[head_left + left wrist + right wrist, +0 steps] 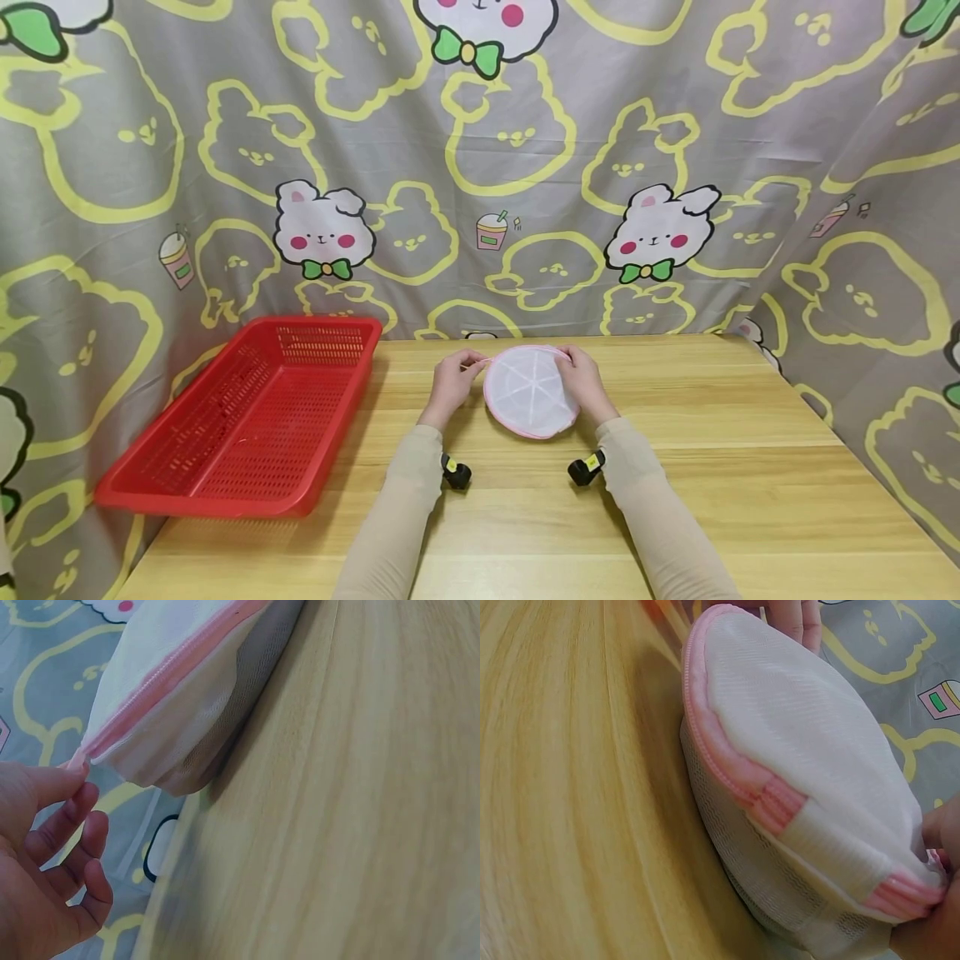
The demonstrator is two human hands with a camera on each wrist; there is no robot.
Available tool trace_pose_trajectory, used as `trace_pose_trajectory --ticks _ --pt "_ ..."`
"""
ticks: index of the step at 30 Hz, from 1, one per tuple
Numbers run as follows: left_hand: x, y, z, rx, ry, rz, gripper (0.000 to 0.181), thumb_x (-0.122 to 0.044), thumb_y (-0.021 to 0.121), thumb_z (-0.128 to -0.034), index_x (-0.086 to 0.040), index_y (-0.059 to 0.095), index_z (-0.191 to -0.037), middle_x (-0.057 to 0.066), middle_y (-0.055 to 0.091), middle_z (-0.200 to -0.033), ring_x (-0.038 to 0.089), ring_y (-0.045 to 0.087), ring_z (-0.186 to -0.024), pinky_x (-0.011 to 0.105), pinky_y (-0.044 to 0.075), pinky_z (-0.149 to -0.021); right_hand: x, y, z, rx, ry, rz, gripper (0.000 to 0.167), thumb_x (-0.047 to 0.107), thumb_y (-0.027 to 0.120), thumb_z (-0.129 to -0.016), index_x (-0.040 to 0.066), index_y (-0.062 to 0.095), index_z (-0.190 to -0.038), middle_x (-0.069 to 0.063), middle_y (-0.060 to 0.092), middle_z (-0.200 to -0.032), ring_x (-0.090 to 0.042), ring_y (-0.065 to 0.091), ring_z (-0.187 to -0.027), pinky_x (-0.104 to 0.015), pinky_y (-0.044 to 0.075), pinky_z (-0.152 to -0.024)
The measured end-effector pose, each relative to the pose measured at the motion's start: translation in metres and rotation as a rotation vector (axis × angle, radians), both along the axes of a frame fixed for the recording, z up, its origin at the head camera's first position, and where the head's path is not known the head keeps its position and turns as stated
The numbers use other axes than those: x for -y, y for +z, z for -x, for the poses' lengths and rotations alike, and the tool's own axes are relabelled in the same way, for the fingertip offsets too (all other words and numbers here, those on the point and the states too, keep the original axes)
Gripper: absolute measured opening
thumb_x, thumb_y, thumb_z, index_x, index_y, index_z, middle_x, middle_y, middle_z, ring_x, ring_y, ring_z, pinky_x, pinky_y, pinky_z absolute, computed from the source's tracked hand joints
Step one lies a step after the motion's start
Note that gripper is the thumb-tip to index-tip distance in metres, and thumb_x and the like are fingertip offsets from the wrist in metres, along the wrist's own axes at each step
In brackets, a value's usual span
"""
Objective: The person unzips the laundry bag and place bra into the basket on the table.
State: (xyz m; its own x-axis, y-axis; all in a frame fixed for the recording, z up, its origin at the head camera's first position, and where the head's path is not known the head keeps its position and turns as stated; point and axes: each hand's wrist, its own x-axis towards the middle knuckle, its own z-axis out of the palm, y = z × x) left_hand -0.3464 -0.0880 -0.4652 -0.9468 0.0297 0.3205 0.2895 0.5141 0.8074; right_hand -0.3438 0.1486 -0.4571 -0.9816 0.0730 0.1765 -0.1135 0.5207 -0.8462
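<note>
A round white mesh laundry bag [528, 392] with pink zipper trim stands on the wooden table in front of me. My left hand [452, 382] is at its left edge; thumb and index finger pinch the pink zipper pull [77, 759], while the other fingers curl loosely. Along the rim, the pink zipper [165, 679] looks closed in the left wrist view. My right hand [585, 385] grips the bag's right edge near a pink band [904, 897], thumb over the white top. Part of that hand is cut off in the right wrist view.
To the left a red plastic basket [300, 492] with slotted walls stands on the table [750, 500]. A grey curtain [540, 200] with bear and rabbit prints hangs behind the table and at both sides.
</note>
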Motion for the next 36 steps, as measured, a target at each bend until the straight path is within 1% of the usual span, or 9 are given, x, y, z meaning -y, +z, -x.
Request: trace_pose_trajectory --ticks 10,15,20,24,31,36 --pt "0.0021 0.0003 -0.0005 -0.002 -0.019 0.015 0.014 -0.024 0.066 -0.0929 -0.012 0.074 -0.096 0.006 0.072 -0.092 0.018 0.064 -0.084 0.027 0.051 -0.072 -0.0007 -0.0013 -0.0010 -0.016 -0.023 -0.009 0.029 0.011 0.047 -0.099 -0.008 0.058 -0.118 -0.028 0.061 -0.119 -0.040 0.056 -0.111 -0.050 0.043 -0.100" --pt "0.0033 0.0000 0.0001 -0.006 -0.031 0.022 0.015 -0.025 0.066 -0.0933 -0.012 0.074 -0.095 0.006 0.072 -0.092 0.017 0.063 -0.082 0.027 0.050 -0.070 -0.0026 -0.0013 -0.0004 -0.007 -0.030 0.006 0.030 0.013 0.048 -0.099 -0.007 0.058 -0.120 -0.028 0.061 -0.121 -0.039 0.056 -0.113 -0.050 0.042 -0.102" --pt "0.0038 0.0016 -0.0010 -0.010 -0.044 0.027 0.014 -0.023 0.067 -0.0922 -0.012 0.074 -0.095 0.008 0.072 -0.093 0.019 0.064 -0.084 0.029 0.051 -0.073 -0.0059 -0.0008 0.0008 -0.010 -0.056 0.033 0.030 0.014 0.048 -0.099 -0.007 0.059 -0.119 -0.028 0.062 -0.120 -0.039 0.057 -0.111 -0.049 0.043 -0.101" --pt "0.0040 0.0022 -0.0019 -0.007 -0.052 0.022 0.013 -0.022 0.067 -0.0920 -0.011 0.074 -0.096 0.009 0.072 -0.093 0.020 0.064 -0.084 0.029 0.051 -0.073 -0.0071 0.0000 0.0008 -0.012 -0.055 0.039 0.030 0.014 0.048 -0.099 -0.006 0.059 -0.119 -0.027 0.062 -0.119 -0.039 0.057 -0.111 -0.049 0.043 -0.101" --pt "0.0057 0.0010 -0.0010 -0.020 -0.069 0.023 0.014 -0.022 0.067 -0.0924 -0.010 0.074 -0.095 0.007 0.072 -0.092 0.015 0.061 -0.079 0.024 0.048 -0.069 -0.0080 -0.0013 0.0016 -0.002 -0.068 0.049 0.029 0.013 0.047 -0.100 -0.006 0.058 -0.119 -0.027 0.061 -0.119 -0.037 0.056 -0.110 -0.048 0.043 -0.100" --pt "0.0075 0.0012 0.0000 -0.008 -0.082 0.028 0.014 -0.022 0.067 -0.0924 -0.011 0.074 -0.096 0.006 0.072 -0.091 0.013 0.060 -0.078 0.024 0.048 -0.069 -0.0082 -0.0015 0.0019 -0.006 -0.072 0.044 0.029 0.013 0.047 -0.100 -0.006 0.058 -0.119 -0.027 0.061 -0.120 -0.038 0.056 -0.111 -0.049 0.043 -0.101"
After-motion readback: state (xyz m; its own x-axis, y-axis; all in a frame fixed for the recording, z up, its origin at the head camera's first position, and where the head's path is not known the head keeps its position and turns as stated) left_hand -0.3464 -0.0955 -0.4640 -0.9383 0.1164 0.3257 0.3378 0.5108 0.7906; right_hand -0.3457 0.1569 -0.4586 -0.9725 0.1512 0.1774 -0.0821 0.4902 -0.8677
